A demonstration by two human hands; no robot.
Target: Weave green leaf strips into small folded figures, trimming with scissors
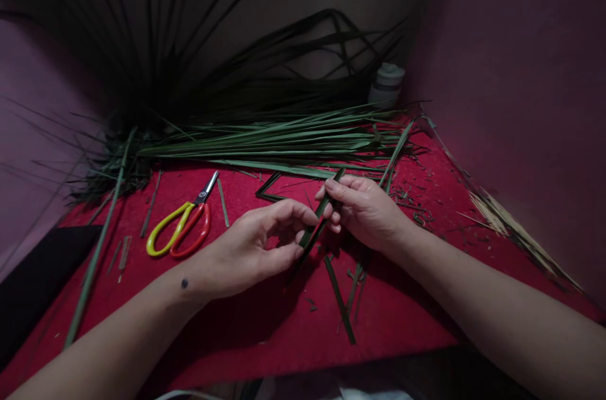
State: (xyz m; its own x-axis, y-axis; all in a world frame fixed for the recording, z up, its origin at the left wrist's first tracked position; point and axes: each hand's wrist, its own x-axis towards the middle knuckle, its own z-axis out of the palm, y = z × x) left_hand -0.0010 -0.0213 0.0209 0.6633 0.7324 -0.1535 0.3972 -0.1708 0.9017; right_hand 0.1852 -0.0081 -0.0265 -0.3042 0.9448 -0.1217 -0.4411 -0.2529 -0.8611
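Note:
Between both hands a dark green palm leaf strip (310,237) is held slanting above the red cloth. My left hand (265,242) pinches its lower part between thumb and fingers. Higher up, my right hand (357,201) grips the same strip with thumb and curled fingers. Just behind the hands lies a folded leaf strip (267,185) bent to an angle. Another short leaf piece (339,302) rests below my right hand. Scissors (182,226) with one yellow and one red handle lie left of my left hand, blades pointing away.
A bundle of long green leaves (274,141) stretches across the back of the red cloth (227,330). A white lidded container (387,84) stands behind at the right. Pale thin sticks (509,226) lie along the right edge, near leaf scraps (419,204). A black flat object (52,280) is at left.

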